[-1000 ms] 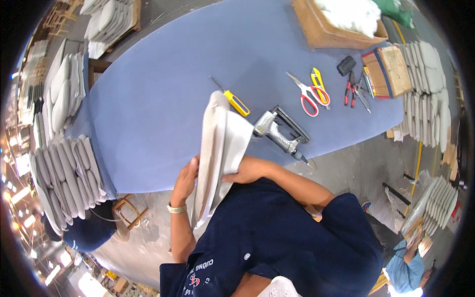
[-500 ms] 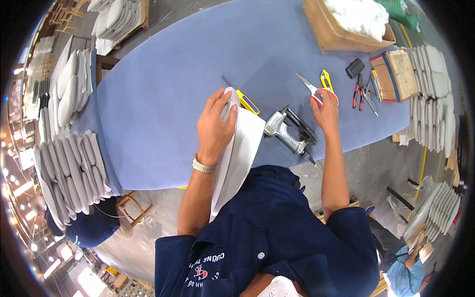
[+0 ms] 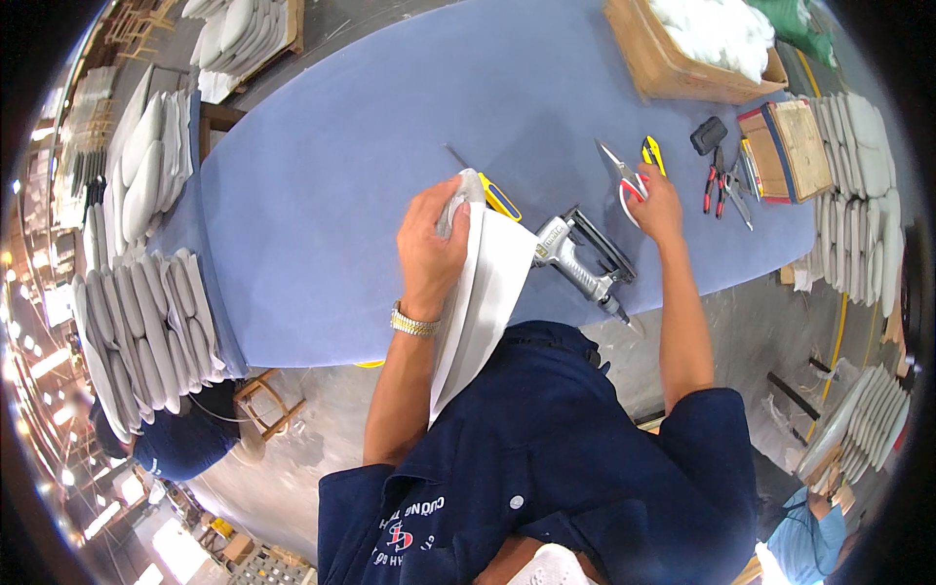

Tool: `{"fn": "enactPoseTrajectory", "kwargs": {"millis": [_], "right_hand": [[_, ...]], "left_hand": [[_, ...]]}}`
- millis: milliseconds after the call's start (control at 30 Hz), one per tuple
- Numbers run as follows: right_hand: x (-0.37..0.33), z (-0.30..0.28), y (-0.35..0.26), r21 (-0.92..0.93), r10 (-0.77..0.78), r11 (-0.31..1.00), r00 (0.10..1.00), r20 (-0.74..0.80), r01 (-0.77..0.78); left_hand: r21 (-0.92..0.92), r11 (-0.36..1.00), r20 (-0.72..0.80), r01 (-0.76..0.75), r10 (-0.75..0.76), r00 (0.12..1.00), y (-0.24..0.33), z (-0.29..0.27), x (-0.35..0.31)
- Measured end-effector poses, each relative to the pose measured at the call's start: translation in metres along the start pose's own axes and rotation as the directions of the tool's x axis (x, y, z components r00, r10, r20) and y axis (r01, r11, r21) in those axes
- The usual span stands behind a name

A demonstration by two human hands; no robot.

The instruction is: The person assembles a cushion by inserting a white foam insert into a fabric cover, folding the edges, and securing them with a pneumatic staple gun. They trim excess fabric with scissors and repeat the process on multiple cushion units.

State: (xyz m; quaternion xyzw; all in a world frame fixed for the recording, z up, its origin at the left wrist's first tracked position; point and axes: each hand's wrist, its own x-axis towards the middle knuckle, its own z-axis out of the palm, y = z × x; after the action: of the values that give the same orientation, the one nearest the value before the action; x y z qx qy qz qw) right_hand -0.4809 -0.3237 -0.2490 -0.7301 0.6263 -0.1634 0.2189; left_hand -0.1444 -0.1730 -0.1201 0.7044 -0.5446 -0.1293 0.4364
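My left hand (image 3: 434, 239) is closed round the upper end of a grey padded cushion (image 3: 458, 292), which has a white face turned to the right. The cushion stands tilted against my front, its lower end by my shirt. My right hand (image 3: 658, 207) is closed on the red-and-white handles of a pair of scissors (image 3: 616, 164), whose blades point away to the left on the blue tabletop. Between my hands lies a silver staple gun (image 3: 577, 263). A yellow-handled screwdriver (image 3: 499, 198) rests just beyond the cushion. Near my right fingertips is a yellow cutter (image 3: 651, 151).
The blue-covered table (image 3: 322, 195) carries a cardboard box (image 3: 673, 73) of white stuffing, pliers (image 3: 717, 185), a black block (image 3: 708, 135) and a small wooden-sided box (image 3: 795, 151). Cushion stacks (image 3: 146, 336) stand on both sides. Other people (image 3: 804, 541) are nearby.
My right fingers have closed in on the scissors' handles, and the hand has turned a little. My left hand keeps its hold on the cushion. The whole view has shifted slightly.
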Motion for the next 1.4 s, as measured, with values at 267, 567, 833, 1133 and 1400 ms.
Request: {"fn": "enactPoseTrajectory", "kwargs": {"millis": [267,567,833,1133,1400], "right_hand": [[-0.084,-0.088,-0.159,0.8,-0.27,0.538,0.845,0.461,-0.264],[-0.134,-0.069,-0.207,0.773,-0.276,0.394,0.738,0.616,-0.497],[-0.139,-0.06,-0.21,0.623,-0.214,0.51,0.614,0.76,-0.593],[-0.144,-0.056,-0.211,0.652,-0.229,0.388,0.617,0.753,-0.652],[-0.141,-0.052,-0.215,0.654,-0.207,0.412,0.634,0.745,-0.634]], "left_hand": [[0.099,0.995,0.009,0.027,-0.028,1.0,0.014,0.023,-0.005],[-0.216,0.959,-0.024,0.182,-0.191,0.981,0.002,0.035,-0.012],[-0.144,0.986,-0.039,0.082,-0.088,0.995,-0.001,0.037,-0.01],[0.121,0.993,0.167,0.001,-0.021,0.986,0.012,0.018,0.006],[-0.066,0.99,0.08,0.127,-0.122,0.989,0.007,0.026,-0.001]]}}
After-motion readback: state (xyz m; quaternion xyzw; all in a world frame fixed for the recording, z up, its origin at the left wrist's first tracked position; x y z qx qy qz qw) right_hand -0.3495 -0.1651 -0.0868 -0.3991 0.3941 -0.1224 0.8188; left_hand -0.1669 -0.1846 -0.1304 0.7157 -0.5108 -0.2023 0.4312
